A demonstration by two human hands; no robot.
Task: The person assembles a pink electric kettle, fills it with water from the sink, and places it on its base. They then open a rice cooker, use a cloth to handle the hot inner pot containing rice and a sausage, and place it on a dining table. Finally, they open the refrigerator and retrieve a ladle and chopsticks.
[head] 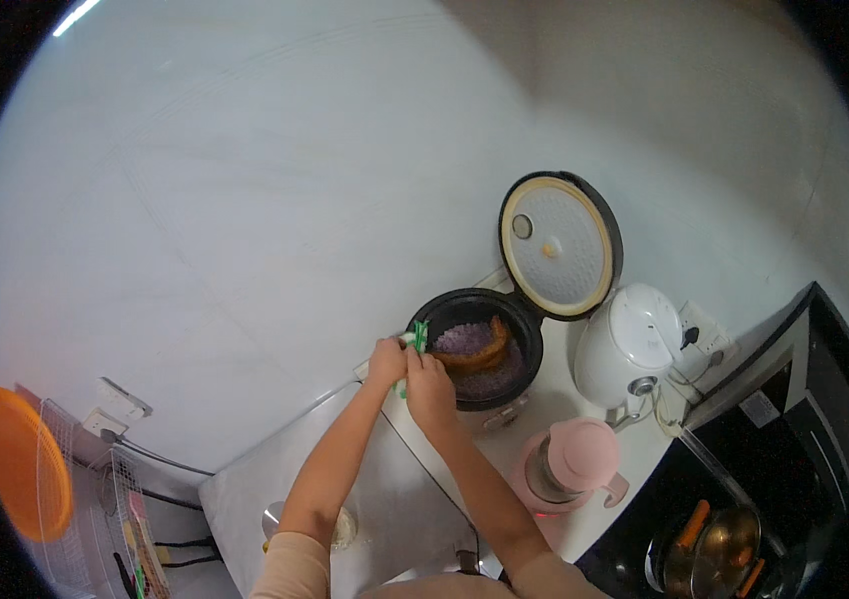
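Both hands are at the left rim of a rice cooker (486, 296). My left hand (387, 362) and my right hand (430, 391) pinch a small green-and-white packet (420, 337) between them, their fingers close together and hiding much of it. The packet's top end sticks up just over the pot's edge. Purplish rice (462, 341) lies in the dark pot, with a curved orange-brown piece of food (495, 348) across it; its exact kind is unclear. The cooker's lid (563, 247) stands raised, its pale inner plate facing me.
A white kitchen appliance (630, 348) and a pink-lidded kettle or jug (581, 457) stand right of the cooker. Farther right, a pan with a glass lid (727, 550) sits on a black hob. An orange basket (20, 464) and a wire rack (136, 517) are at the left.
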